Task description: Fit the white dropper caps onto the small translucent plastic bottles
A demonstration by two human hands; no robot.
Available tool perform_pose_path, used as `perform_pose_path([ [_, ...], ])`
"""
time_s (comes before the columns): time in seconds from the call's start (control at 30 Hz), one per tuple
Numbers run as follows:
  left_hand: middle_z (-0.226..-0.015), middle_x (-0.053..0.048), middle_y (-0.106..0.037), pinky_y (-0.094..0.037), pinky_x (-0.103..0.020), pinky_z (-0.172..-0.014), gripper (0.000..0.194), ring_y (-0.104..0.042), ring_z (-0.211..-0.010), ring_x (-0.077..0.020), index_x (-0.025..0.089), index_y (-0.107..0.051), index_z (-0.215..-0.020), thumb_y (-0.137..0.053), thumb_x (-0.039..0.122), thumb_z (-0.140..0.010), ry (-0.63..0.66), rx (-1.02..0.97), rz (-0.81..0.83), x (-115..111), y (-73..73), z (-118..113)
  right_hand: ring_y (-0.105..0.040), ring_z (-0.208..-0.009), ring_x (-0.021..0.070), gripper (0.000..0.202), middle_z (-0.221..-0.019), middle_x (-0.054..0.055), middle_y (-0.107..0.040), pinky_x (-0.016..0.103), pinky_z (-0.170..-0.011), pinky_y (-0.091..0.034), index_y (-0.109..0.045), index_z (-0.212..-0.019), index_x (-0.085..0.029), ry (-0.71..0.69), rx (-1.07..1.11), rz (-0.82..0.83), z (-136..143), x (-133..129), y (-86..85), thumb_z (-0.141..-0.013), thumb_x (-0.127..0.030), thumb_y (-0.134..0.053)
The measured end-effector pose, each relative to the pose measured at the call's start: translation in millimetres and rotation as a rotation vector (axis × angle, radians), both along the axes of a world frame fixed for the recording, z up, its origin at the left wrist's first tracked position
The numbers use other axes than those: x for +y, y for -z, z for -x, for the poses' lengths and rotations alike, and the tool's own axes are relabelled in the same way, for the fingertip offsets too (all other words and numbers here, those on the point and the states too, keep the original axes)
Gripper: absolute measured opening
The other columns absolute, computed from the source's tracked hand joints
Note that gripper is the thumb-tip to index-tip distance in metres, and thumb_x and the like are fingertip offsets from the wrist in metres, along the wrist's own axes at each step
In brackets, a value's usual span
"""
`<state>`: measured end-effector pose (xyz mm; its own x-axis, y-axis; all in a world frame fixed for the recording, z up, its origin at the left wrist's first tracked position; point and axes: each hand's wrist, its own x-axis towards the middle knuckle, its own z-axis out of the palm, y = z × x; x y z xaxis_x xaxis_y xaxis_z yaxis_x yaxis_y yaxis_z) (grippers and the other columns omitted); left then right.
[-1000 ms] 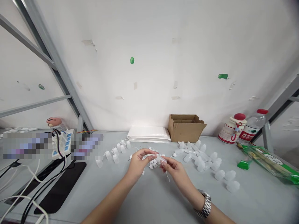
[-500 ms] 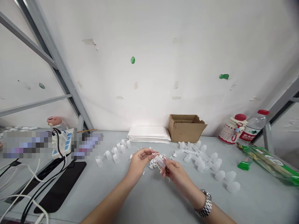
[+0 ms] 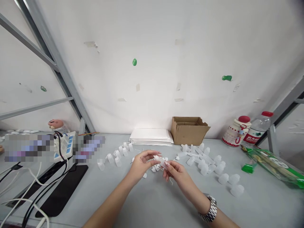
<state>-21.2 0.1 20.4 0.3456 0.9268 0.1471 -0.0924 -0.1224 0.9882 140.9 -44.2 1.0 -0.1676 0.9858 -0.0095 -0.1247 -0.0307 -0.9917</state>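
Observation:
Over the middle of the grey table, my left hand (image 3: 143, 163) and my right hand (image 3: 177, 171) meet at a small translucent white plastic container (image 3: 162, 161). The fingers of both hands pinch it from opposite sides and partly cover it. A thin white cord (image 3: 171, 181) hangs below my right fingers. Just behind and under the hands lie small white plastic pieces (image 3: 155, 168), partly hidden. To the left stand several small translucent containers with white tops (image 3: 117, 161). Several similar translucent containers (image 3: 203, 167) lie scattered to the right.
Against the wall are a stack of white sheets (image 3: 151, 137) and an open cardboard box (image 3: 190, 133). At right stand a decorated bottle (image 3: 236, 131) and a red-capped water bottle (image 3: 257, 129), near a green food packet (image 3: 276, 166). Cables and a power strip (image 3: 65, 145) occupy the left.
The container between my hands has tilted, and my fingers have shifted a little on it. My left hand has moved slightly leftward. The rest of the table looks the same.

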Motion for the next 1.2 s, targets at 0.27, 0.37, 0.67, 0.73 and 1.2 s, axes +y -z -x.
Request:
perform_pose_path([
  [0.27, -0.073, -0.003, -0.067, -0.045, -0.028, -0.073, 0.009, -0.06, -0.077, -0.0199, 0.021, -0.068, -0.063, -0.066, 0.029, -0.066, -0.15, 0.203, -0.122, -3.3, 0.4, -2.0, -0.052, -0.059, 0.0148, 0.024, -0.062, -0.001, -0.057, 0.026, -0.058, -0.039, -0.055, -0.077, -0.018, 0.055, -0.296, -0.129, 2.2, -4.3, 7.4, -0.078, -0.042, -0.056],
  [0.37, -0.068, -0.002, -0.066, -0.045, -0.027, -0.069, 0.013, -0.061, -0.072, -0.0188, 0.02, -0.066, -0.066, -0.062, 0.032, -0.069, -0.174, 0.192, -0.051, -3.1, 2.6, -3.3, -0.052, -0.063, 0.0154, 0.015, -0.064, -0.001, -0.057, 0.026, -0.062, -0.038, -0.056, -0.077, -0.019, 0.074, -0.431, -0.223, 3.8, -8.2, 6.3, -0.08, -0.034, -0.055],
  [0.67, -0.081, -0.006, -0.068, -0.045, -0.029, -0.073, 0.025, -0.06, -0.08, -0.0207, 0.015, -0.067, -0.075, -0.069, 0.037, -0.062, -0.139, 0.025, 0.088, 3.7, 2.5, -1.7, -0.051, -0.065, 0.016, 0.021, -0.068, 0.0, -0.058, 0.026, -0.061, -0.039, -0.058, -0.082, -0.019, 0.209, -0.417, -0.264, 3.6, -8.8, 5.1, -0.082, -0.039, -0.052],
  [0.73, -0.078, -0.005, -0.068, -0.045, -0.028, -0.072, 0.024, -0.06, -0.079, -0.0201, 0.015, -0.067, -0.072, -0.072, 0.035, -0.058, -0.156, 0.016, 0.106, 2.8, 0.5, -1.7, -0.051, -0.065, 0.0161, 0.022, -0.068, 0.001, -0.058, 0.026, -0.061, -0.039, -0.059, -0.083, -0.02, 0.232, -0.41, -0.277, 3.2, -8.9, 4.9, -0.082, -0.04, -0.053],
  [1.2, -0.09, -0.008, -0.067, -0.045, -0.03, -0.079, 0.025, -0.06, -0.087, -0.0196, 0.015, -0.064, -0.083, -0.071, 0.031, -0.064, -0.061, -0.162, 0.165, -1.3, 8.1, -5.7, -0.052, -0.053, 0.0141, 0.045, -0.059, 0.002, -0.056, 0.027, -0.054, -0.041, -0.055, -0.07, -0.017, -0.101, 0.03, -0.041, 6.0, -5.0, 6.6, -0.077, -0.06, -0.046],
])
